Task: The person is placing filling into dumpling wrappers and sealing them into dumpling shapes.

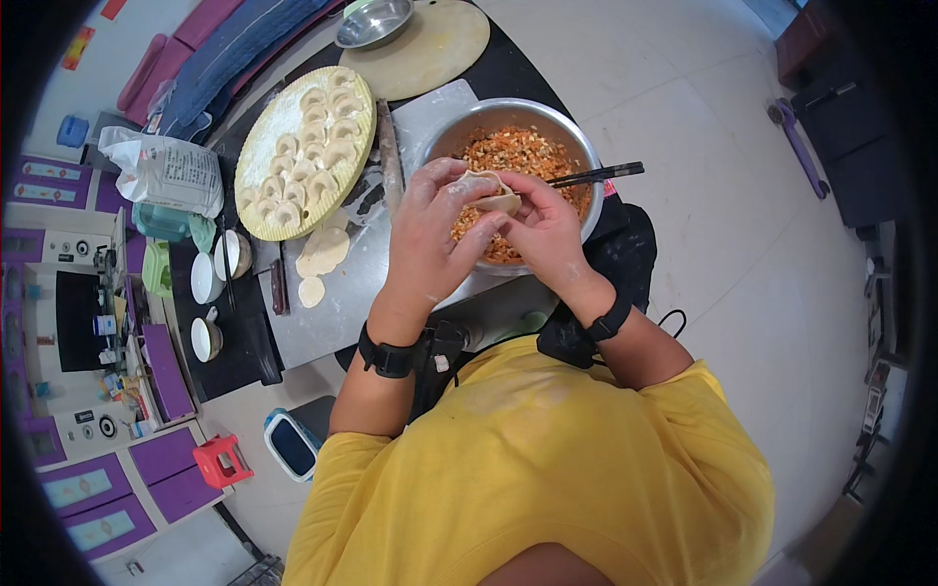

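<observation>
Above a large metal bowl (506, 108), my left hand (443, 212) and my right hand (546, 223) hold one dumpling wrapper (502, 201) between their fingers. The wrapper is folded into a cup shape; how much lies inside is hidden by my fingers. Flour dusts both hands. Chopped orange and pale filling (513, 150) fills the lower part of the bowl. Black chopsticks (604, 173) stick out over its right rim, their other ends behind my right hand. Left of the bowl, flat dough rounds (322, 253) lie partly overlapped on a metal board (352, 322).
A round yellow tray (256, 154) carries several shaped dumplings (314, 132). Beside it are a rolling pin (389, 154), a knife handle (279, 287) and white bowls (207, 278). Farther back lie a round board (447, 44), a steel basin (374, 22) and a white bag (165, 172).
</observation>
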